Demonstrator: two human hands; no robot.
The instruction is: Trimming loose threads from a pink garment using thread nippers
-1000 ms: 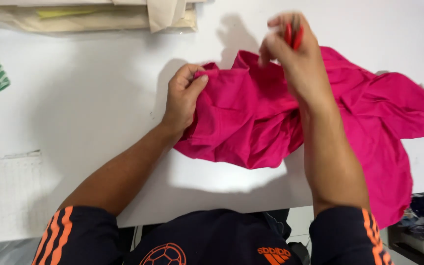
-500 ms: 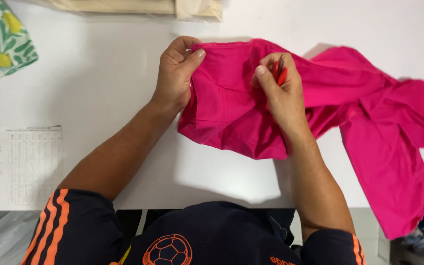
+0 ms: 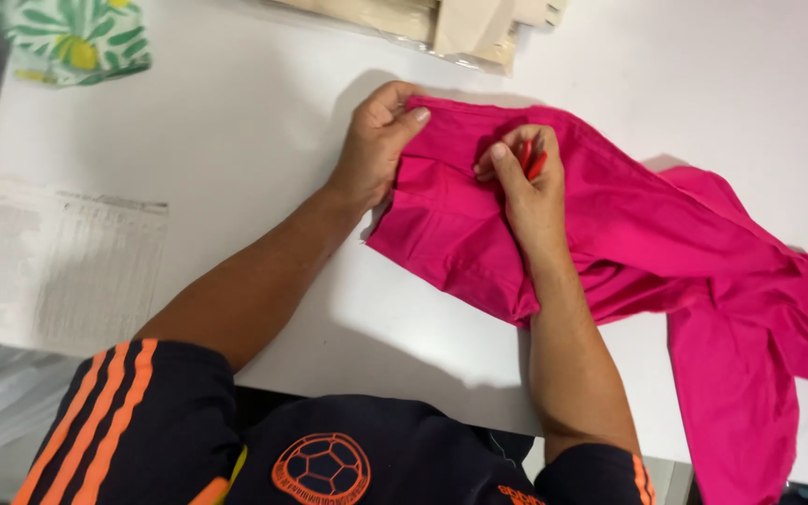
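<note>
Both hands have come down onto the pink garment [image 3: 628,234], now spread flatter on the white table [image 3: 236,140]. Left hand [image 3: 376,150] pinches its upper edge; right hand [image 3: 526,187], closed around a small red tool [image 3: 531,159], presses the fabric.

Leaf-print cloth [image 3: 77,39], printed sheet [image 3: 77,266], beige folded fabric [image 3: 441,21] on white table [image 3: 236,131].

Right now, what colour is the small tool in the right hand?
Red; the small tool shows in the head view, in the right hand.

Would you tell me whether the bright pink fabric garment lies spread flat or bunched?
Bunched: the bright pink fabric garment shows folds and creases across the white table.
</note>
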